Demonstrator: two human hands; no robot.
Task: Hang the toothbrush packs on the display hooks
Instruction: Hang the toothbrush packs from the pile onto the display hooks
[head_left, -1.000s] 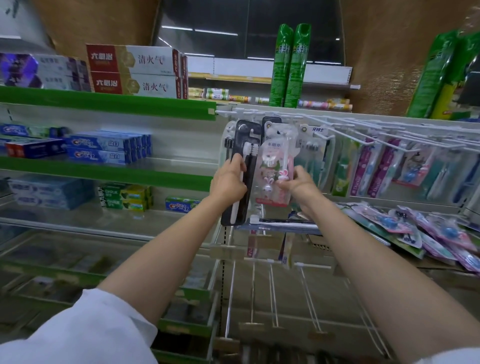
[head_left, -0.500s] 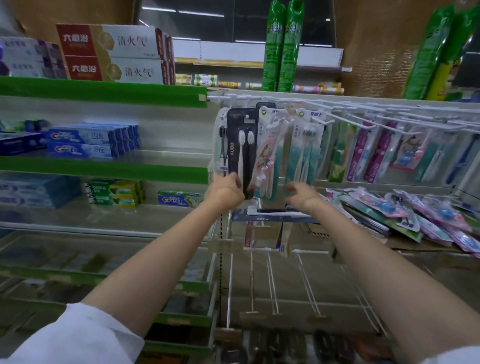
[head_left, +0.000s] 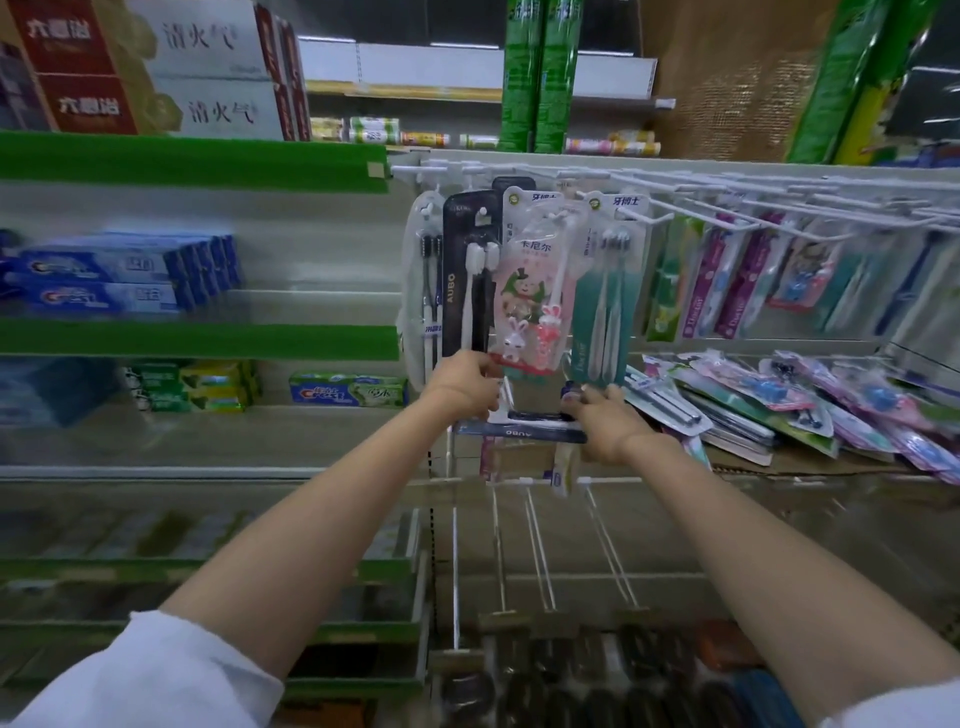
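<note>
Your left hand (head_left: 464, 384) curled at the foot of the black AUBO pack (head_left: 464, 270) hanging on the display hooks (head_left: 691, 208), your right hand (head_left: 602, 415) pinching a dark pack (head_left: 524, 428) lying below it, pink rabbit pack (head_left: 530, 291) hanging just right of the black one.

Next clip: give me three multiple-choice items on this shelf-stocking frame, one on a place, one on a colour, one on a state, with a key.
1. Where do the loose toothbrush packs lie?
A. On the shelf right of the hands
B. On the floor
C. On the top shelf

2. What colour is the AUBO pack on its hook?
A. Yellow
B. Black
C. Red

3. What is the pink rabbit pack doing?
A. Lying flat
B. Lying among the toothpaste boxes
C. Hanging from a hook

Key: 1 A, the pile rests beside the right hand. 2 B, dark card behind white brushes. 3 C, it dangles above the left hand.
</note>
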